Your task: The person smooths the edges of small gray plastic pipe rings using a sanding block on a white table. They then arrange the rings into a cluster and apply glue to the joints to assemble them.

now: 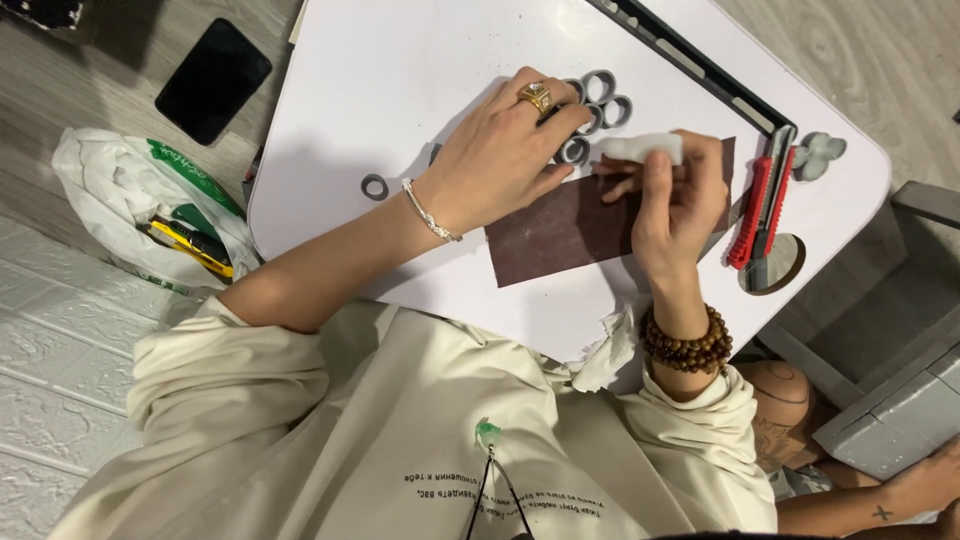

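My left hand (500,150), wearing a gold ring and a thin bracelet, presses down on the upper edge of a dark brown sandpaper sheet (560,235). Its fingertips reach into a cluster of grey rings (603,98). My right hand (675,200), with a wooden bead bracelet at the wrist, pinches a small white block (645,147) and holds it against the sandpaper's far end. The sheet lies flat on a white lap table (400,70).
A lone grey ring (375,186) lies left of my wrist. On the right are a red utility knife (760,200), a black ruler (690,60) and a grey clover-shaped piece (820,155). A phone (212,80) and a plastic bag (120,180) with tools lie on the floor.
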